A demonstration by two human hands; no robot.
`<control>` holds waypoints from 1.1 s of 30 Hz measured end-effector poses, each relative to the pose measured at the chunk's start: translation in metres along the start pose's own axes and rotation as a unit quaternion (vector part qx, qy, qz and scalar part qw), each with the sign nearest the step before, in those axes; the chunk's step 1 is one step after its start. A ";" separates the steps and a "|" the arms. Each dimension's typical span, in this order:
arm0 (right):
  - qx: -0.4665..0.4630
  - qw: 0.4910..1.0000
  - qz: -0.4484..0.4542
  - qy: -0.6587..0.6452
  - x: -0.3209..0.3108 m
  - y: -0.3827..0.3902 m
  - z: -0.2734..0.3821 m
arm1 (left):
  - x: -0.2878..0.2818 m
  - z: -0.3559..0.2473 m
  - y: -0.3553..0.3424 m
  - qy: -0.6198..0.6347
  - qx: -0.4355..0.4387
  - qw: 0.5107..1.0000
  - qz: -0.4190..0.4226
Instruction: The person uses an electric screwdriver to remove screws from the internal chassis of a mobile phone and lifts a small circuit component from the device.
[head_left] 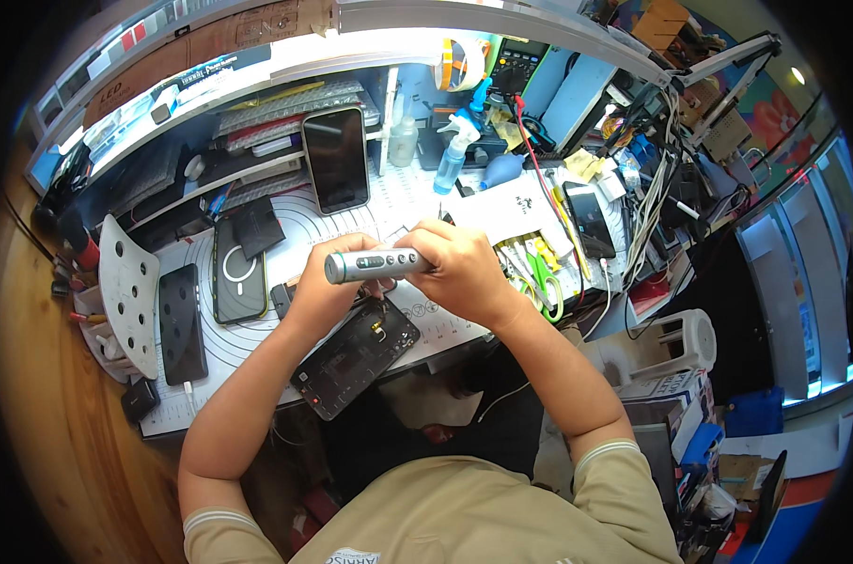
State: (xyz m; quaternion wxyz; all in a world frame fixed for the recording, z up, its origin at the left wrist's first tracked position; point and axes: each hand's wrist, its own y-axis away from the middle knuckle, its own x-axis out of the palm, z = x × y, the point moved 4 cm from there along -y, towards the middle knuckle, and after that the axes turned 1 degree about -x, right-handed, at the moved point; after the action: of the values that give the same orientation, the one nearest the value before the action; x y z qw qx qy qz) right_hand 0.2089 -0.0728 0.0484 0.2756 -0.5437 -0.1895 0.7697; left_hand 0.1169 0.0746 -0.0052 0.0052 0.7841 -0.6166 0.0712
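Note:
In my right hand (454, 263) is a grey electric screwdriver (375, 264) with a row of small buttons, held over the work mat. My left hand (328, 282) is just below and beside it, fingers bent in close; the screwdriver hides part of them, and what they hold cannot be made out. A dark phone part (281, 299) shows beside the left hand. Under both hands an opened phone's dark back cover (356, 359) lies tilted at the mat's near edge, with a small gold flex cable (379, 327) near its upper end.
A phone (336, 160) leans against the shelf. More phones lie left, one with a white ring (239, 273), another dark (183, 324) beside a holed white rack (130, 291). On the right are green-handled scissors (546, 282), a phone (588, 221), a spray bottle (454, 155) and tangled cables (647, 221).

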 end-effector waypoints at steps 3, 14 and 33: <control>-0.008 0.999 -0.008 -0.040 0.002 0.003 -0.005 | 0.000 -0.002 0.000 -0.018 0.002 1.000 0.011; -0.016 0.993 0.018 -0.118 0.000 0.003 -0.009 | -0.001 -0.001 -0.001 -0.133 0.028 0.990 0.036; 0.234 0.961 0.098 -0.111 -0.027 0.020 -0.059 | 0.024 -0.009 -0.035 -0.533 0.238 0.810 0.051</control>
State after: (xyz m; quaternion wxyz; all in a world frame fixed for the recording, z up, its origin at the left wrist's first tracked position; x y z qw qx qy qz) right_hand 0.2668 -0.1054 0.0368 0.2961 -0.3914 0.0207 0.8710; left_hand 0.1554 0.0604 0.0098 -0.5148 0.6431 -0.5252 -0.2136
